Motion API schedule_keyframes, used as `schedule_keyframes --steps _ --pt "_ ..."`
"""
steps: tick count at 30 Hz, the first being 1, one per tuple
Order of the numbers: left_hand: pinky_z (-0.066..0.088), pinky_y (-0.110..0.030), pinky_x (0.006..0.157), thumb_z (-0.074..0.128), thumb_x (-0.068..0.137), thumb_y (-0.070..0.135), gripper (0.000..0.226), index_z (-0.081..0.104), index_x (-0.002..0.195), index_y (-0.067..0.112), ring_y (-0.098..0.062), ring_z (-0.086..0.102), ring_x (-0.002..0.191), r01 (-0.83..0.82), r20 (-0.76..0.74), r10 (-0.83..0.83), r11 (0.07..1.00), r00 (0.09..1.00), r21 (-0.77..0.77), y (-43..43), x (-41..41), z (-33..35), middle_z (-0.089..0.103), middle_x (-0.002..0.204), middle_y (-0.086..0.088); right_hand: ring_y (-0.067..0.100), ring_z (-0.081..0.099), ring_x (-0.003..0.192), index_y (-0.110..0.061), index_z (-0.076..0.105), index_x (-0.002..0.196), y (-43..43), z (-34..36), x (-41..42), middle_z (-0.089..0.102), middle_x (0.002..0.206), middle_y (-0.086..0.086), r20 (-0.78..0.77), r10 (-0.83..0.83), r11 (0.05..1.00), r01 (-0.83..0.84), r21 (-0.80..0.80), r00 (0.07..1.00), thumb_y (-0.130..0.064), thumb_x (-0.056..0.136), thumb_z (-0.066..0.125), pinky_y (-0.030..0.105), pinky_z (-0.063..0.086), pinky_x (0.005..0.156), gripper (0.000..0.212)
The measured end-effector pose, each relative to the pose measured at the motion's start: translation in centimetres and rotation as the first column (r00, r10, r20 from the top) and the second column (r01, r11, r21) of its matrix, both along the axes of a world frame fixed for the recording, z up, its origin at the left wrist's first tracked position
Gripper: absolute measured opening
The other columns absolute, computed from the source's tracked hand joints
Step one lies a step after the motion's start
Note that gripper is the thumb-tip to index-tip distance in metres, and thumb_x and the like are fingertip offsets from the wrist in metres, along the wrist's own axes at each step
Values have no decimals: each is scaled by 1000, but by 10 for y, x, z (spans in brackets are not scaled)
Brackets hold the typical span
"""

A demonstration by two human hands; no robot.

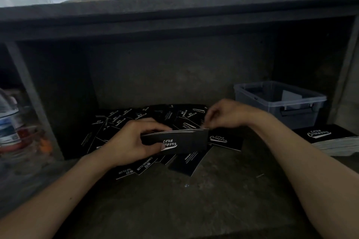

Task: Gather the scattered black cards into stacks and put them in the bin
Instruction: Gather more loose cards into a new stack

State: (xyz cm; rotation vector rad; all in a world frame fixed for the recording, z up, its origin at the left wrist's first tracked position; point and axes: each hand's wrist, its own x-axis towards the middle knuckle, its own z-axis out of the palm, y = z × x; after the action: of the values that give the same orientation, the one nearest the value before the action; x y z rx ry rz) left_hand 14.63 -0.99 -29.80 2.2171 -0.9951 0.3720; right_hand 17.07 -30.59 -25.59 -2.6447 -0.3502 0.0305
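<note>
The left forearm reaches in from the lower left, and the left hand (pixel 130 141) grips a stack of black cards (pixel 184 139) by its left end, thumb across the printed face and fingers curled behind. The stack is held on edge, just above the shelf (pixel 194 200). The right forearm comes in from the lower right with the wrist bent down. The right hand (pixel 229 114) has its fingers curled over the stack's upper right corner. Blur makes it hard to tell whether they pinch the cards or only touch them. Beneath and behind both hands, scattered cards (pixel 136 116) lie overlapping on the shelf. The grey translucent bin (pixel 262 114) sits at the back right, apart from the hands. Another card pile (pixel 326 136) lies just in front of the bin. A bottle (pixel 8 122) stands at far left.
</note>
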Motion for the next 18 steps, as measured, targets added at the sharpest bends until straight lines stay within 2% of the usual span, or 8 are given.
schedule_keyframes --steps 1,3,6,8,11,14,16,18 --pt "57 -32 90 82 81 8 39 72 116 25 -10 71 101 2 1 -2 1000 1000 -6 -1 -1 0 72 109 8 7 60 89 -29 71 99 -4 -3 1 66 92 -11 -67 -49 988 38 -149 997 -51 67 83 23 46 73 41" --pt "58 -37 88 78 84 7 33 71 111 25 -11 71 97 11 -66 -11 1000 998 -5 -3 -2 -2 73 104 7 6 58 90 -31 70 95 -7 -7 4 64 92 -14 -155 -119 970 81 -231 981 -43 60 89 24 47 76 42" --pt "58 -44 83 74 86 4 26 71 100 25 -14 72 90 24 -124 -24 1000 992 -1 -4 -3 -5 74 95 5 7 61 89 -29 71 84 -8 -1 5 67 86 -14 -117 -95 994 88 -64 989 -27 62 90 25 48 81 28" --pt "55 -37 91 78 82 3 27 71 99 24 -12 68 100 11 -51 -11 1000 999 -2 -5 -1 -5 69 105 7 8 65 90 -27 75 86 -8 4 3 72 83 -11 -77 -61 986 72 151 995 -19 65 88 25 49 84 25" --pt "41 -22 108 84 77 8 43 65 111 28 -2 54 125 -30 8 30 1000 1000 -8 -5 -1 -4 53 133 12 5 69 81 -21 75 93 3 5 -5 75 83 -5 -64 97 901 -60 429 993 -14 70 84 18 51 72 26" --pt "48 -23 103 85 75 4 73 47 135 25 -7 62 119 -2 -89 -5 996 996 -86 -6 0 -5 59 130 11 16 71 92 -13 70 107 23 -2 -9 75 101 6 -173 319 805 -170 569 932 -13 87 70 22 56 74 20" --pt "52 -22 96 83 78 3 77 45 139 28 -13 69 105 16 -140 -28 996 990 -88 -5 0 -5 71 109 5 23 71 95 -7 65 112 29 -9 -2 72 107 15 -111 212 761 -92 643 971 -12 97 57 26 57 76 18" --pt "56 -26 90 80 81 6 54 60 126 29 -13 72 95 7 -90 -10 1000 996 -27 -4 0 -5 74 97 5 23 68 97 -9 66 113 25 -17 11 70 113 15 110 -82 899 26 438 991 -20 97 57 30 53 77 22"
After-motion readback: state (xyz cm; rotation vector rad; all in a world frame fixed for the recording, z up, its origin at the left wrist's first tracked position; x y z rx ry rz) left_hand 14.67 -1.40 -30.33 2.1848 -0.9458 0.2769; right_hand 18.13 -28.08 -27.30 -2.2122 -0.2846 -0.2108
